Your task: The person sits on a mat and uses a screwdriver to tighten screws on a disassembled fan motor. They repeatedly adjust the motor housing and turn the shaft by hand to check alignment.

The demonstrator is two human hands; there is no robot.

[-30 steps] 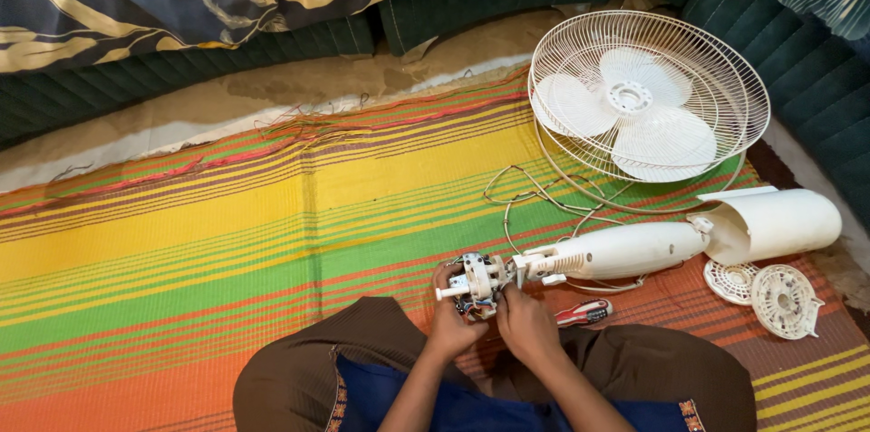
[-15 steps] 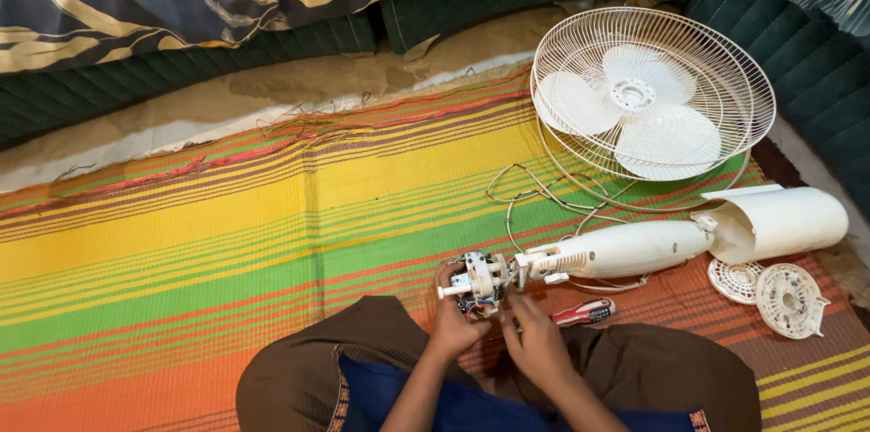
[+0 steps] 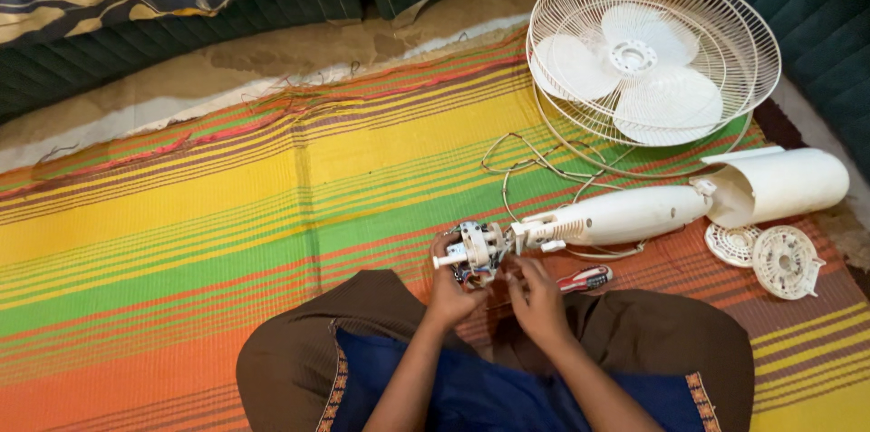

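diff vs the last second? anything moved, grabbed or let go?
Almost nothing. The left hand keeps its hold on the fan motor; the right hand stays just below the motor, its fingers shifted slightly. Nothing newly grabbed or let go. Fan neck, screwdriver, fan guard and white housing lie as before.

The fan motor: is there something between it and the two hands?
Nothing visible. The left hand already grips the motor from below, and the right hand has its fingers by the motor's right side. The screwdriver lies apart on the mat, right of the hands.
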